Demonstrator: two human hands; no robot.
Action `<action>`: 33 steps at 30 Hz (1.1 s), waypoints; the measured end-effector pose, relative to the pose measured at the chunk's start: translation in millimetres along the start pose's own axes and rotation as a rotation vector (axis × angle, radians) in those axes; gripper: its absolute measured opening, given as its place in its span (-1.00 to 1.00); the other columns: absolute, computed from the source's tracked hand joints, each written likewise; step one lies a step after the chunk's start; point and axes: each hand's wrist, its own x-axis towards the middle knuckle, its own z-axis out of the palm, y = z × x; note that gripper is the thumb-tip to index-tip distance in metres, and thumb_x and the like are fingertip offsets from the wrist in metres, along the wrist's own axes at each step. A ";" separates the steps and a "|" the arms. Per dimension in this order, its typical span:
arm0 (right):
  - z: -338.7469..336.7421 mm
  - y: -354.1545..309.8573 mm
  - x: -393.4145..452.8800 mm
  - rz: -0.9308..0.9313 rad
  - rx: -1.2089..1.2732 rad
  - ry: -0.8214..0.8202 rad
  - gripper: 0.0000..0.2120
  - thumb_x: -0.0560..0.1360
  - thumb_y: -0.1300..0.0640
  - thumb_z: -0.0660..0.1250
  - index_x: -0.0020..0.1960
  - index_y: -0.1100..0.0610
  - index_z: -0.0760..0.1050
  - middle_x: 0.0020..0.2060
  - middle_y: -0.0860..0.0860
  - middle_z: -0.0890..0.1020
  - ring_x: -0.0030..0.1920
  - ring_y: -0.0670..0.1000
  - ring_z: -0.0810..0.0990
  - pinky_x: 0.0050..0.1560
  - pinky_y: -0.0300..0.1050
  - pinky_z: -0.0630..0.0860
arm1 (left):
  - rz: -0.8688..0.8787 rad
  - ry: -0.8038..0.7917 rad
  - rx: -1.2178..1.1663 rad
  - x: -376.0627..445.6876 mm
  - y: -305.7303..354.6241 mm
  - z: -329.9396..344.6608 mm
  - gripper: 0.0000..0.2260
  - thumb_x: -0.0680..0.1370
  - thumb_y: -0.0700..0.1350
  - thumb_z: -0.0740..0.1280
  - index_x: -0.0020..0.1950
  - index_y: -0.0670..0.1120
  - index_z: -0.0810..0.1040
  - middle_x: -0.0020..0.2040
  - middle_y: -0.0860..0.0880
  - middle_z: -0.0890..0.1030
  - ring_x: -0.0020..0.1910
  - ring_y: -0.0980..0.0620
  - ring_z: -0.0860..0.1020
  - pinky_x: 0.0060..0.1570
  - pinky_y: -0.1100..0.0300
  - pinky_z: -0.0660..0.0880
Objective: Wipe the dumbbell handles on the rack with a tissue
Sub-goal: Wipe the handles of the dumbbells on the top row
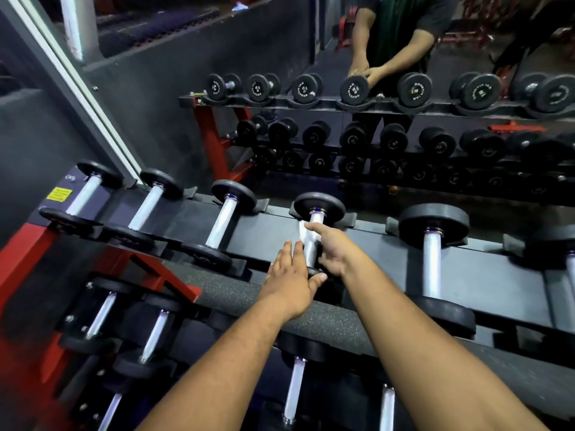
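Tissue [304, 233] seemingly pinned under right hand [334, 250] fingertips.

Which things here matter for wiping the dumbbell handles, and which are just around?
In use: tissue, dumbbell handle, right hand, left hand, rack.
Just around: yellow sticker, mirror.

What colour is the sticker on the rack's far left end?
Yellow with dark print; the sticker sits on the rack in the head view, too small to read.
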 end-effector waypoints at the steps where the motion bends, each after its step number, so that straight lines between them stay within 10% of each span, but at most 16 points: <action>1: -7.3 4.7 1.2 -0.015 -0.056 -0.011 -0.76 0.54 0.07 0.38 0.15 0.16 0.52 -0.10 0.12 0.62 -0.14 0.07 0.61 -0.10 -0.10 0.54 | -0.001 -0.008 0.005 -0.2 -0.3 0.8 -0.26 0.68 0.25 0.06 0.63 -0.02 -0.33 0.62 -0.05 -0.36 0.63 -0.10 -0.22 0.57 -0.03 -0.12; 33: -34.5 29.5 8.2 -0.081 -0.327 0.017 -0.78 0.65 0.13 0.21 -0.01 0.21 0.58 -0.17 0.18 0.59 -0.22 0.09 0.54 -0.22 -0.07 0.47 | 0.036 0.043 0.030 6.3 -8.3 8.8 -0.23 0.66 0.27 0.06 0.63 -0.04 -0.33 0.63 -0.07 -0.33 0.62 -0.05 -0.24 0.60 -0.05 -0.18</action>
